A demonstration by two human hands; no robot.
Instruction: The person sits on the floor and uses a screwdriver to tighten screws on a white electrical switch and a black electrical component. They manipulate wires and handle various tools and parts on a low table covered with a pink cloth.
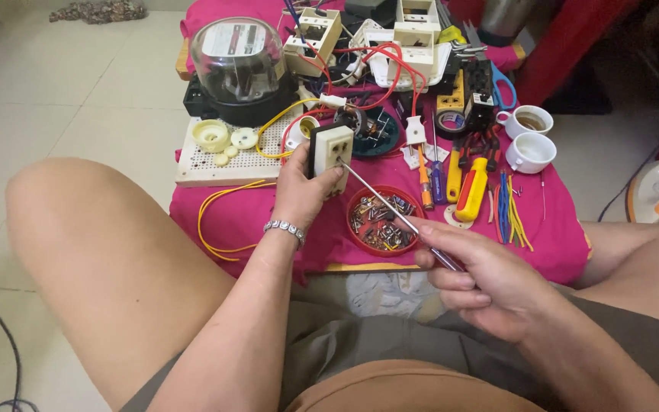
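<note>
Soft, even daylight fills the scene, brightest on the pale floor tiles (pixel 78 69) at far left. Shadows stay faint. Glare glints on the clear meter dome (pixel 236 57). Focus is sharp centrally; wide-angle distortion stretches the near edges.

I see a cream socket (pixel 332 150) with a black back, a silver screwdriver (pixel 390 209), a red dish (pixel 384 220), a magenta cloth (pixel 268 214), yellow wire (pixel 219 200), white cups (pixel 529 151) and blue scissors (pixel 506 85).
</note>
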